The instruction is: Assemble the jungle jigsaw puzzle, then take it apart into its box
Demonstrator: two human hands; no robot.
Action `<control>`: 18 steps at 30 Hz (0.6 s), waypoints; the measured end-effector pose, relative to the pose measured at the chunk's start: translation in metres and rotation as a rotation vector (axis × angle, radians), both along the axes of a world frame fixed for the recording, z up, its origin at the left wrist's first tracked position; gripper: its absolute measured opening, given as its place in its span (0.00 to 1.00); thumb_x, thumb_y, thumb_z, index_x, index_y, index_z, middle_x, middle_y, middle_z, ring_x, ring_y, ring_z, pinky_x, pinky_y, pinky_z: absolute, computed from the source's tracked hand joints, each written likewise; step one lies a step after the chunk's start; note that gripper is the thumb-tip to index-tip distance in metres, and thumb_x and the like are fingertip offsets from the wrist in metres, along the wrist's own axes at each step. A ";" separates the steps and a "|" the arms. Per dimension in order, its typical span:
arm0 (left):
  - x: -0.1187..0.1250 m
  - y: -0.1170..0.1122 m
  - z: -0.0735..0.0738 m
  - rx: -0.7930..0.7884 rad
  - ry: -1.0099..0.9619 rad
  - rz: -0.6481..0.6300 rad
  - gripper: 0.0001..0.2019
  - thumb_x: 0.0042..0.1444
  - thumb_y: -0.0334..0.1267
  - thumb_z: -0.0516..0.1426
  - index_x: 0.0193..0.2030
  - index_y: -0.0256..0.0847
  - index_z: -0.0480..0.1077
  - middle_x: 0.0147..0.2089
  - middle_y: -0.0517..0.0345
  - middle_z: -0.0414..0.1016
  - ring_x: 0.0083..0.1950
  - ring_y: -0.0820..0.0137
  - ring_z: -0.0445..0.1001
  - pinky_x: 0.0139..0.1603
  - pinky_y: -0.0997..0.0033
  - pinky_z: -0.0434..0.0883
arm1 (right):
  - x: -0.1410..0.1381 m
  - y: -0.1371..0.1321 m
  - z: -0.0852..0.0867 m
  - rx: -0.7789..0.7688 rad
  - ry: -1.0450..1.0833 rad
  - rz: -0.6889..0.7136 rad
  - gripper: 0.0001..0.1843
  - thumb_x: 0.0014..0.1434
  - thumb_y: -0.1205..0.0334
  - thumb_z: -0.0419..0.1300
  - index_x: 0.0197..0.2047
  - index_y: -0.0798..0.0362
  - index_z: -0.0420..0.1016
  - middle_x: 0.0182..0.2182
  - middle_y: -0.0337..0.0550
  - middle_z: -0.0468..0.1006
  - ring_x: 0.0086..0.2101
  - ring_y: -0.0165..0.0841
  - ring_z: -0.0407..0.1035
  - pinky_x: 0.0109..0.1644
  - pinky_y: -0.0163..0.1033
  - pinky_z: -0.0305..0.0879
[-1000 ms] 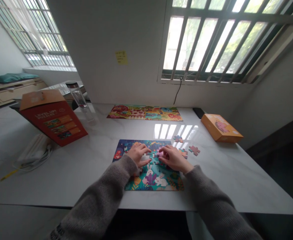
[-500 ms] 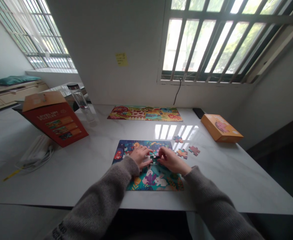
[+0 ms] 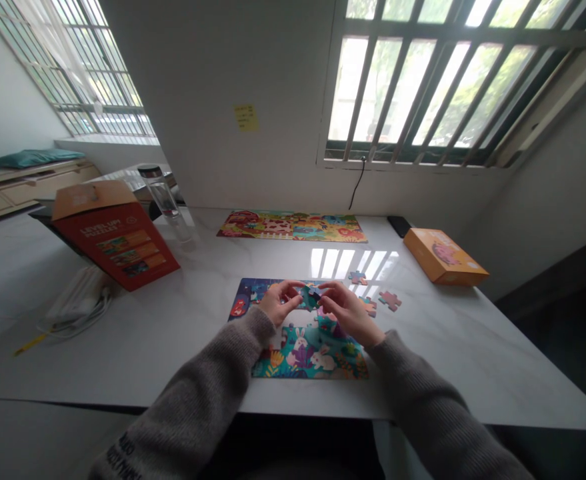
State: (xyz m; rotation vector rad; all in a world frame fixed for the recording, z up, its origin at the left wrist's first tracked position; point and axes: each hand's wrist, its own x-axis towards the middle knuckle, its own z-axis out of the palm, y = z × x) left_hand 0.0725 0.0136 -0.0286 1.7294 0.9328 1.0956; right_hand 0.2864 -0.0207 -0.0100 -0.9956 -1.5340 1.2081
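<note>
My left hand [image 3: 279, 301] and my right hand [image 3: 346, 312] meet above a partly assembled jigsaw puzzle [image 3: 307, 353] with rabbits and flowers. Between their fingertips they pinch a small teal jigsaw piece [image 3: 310, 297], lifted off the puzzle. Directly below my hands, a gap in the puzzle [image 3: 297, 327] shows the white table. Several loose pieces lie to the right, including a red-brown jigsaw piece [image 3: 389, 301] and a blue one [image 3: 357, 278]. Another loose piece [image 3: 368, 307] sits close to my right hand.
A finished farm jigsaw puzzle [image 3: 291, 227] lies at the far edge of the white marble table [image 3: 197, 373]. An orange box [image 3: 445, 257] stands at the right, a red box [image 3: 117, 243] leans at the left, and a glass bottle [image 3: 157, 190] stands behind it.
Both hands have lifted the teal piece up from the puzzle and moved away from it, uncovering a gap where the white table shows.
</note>
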 end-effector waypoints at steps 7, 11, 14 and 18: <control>0.002 -0.004 0.006 -0.086 -0.074 -0.062 0.19 0.53 0.47 0.64 0.46 0.34 0.75 0.32 0.55 0.77 0.33 0.69 0.76 0.39 0.68 0.74 | -0.001 -0.003 -0.002 0.108 -0.120 0.081 0.23 0.64 0.55 0.59 0.61 0.50 0.64 0.30 0.36 0.69 0.30 0.30 0.65 0.34 0.37 0.63; 0.003 -0.004 0.008 -0.119 -0.162 -0.031 0.22 0.55 0.48 0.63 0.50 0.34 0.73 0.30 0.57 0.76 0.31 0.71 0.75 0.37 0.69 0.74 | 0.001 -0.003 -0.002 0.142 -0.198 0.070 0.24 0.64 0.57 0.57 0.62 0.50 0.66 0.30 0.37 0.68 0.30 0.30 0.64 0.33 0.37 0.62; 0.000 -0.002 0.009 -0.131 -0.214 0.047 0.22 0.55 0.48 0.62 0.51 0.33 0.72 0.30 0.58 0.75 0.32 0.71 0.75 0.37 0.70 0.74 | 0.005 0.000 -0.003 0.147 -0.175 -0.009 0.26 0.64 0.58 0.57 0.64 0.49 0.65 0.29 0.36 0.66 0.30 0.30 0.62 0.33 0.36 0.61; -0.002 0.000 0.008 -0.141 -0.192 0.073 0.18 0.54 0.47 0.63 0.45 0.34 0.73 0.29 0.58 0.74 0.32 0.70 0.75 0.37 0.70 0.73 | 0.007 0.002 -0.005 0.126 -0.142 -0.060 0.26 0.63 0.58 0.57 0.64 0.49 0.65 0.29 0.34 0.64 0.28 0.29 0.60 0.30 0.35 0.59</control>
